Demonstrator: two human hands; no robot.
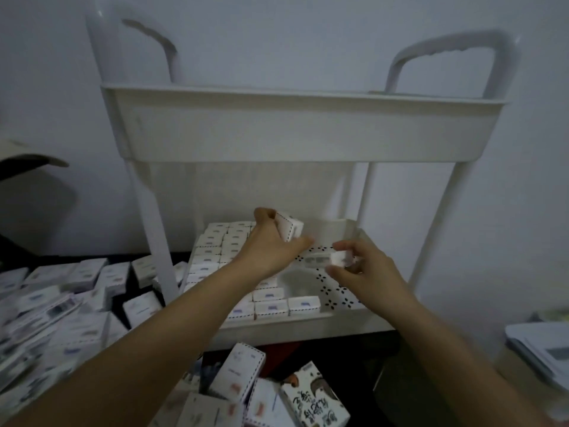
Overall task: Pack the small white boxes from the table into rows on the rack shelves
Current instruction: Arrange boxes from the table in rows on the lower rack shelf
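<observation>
A white plastic rack (pixel 304 140) stands against the wall. Its lower shelf (pixel 308 326) holds rows of small white boxes (pixel 271 306) along the left and front, while the right part shows bare perforated floor. My left hand (pixel 271 245) reaches over the shelf and grips a small white box (pixel 289 228) tilted in the air. Just to the right, my right hand (pixel 366 269) pinches another small white box (pixel 340 258) above the bare floor. Many loose boxes (pixel 61 297) lie on the table at left.
The upper shelf tray (pixel 304 118) overhangs the hands, with two handles above it. More boxes and a printed carton (pixel 314 399) lie in front below the rack. A stack of papers (pixel 542 349) sits at right, and a dark object (pixel 27 161) at far left.
</observation>
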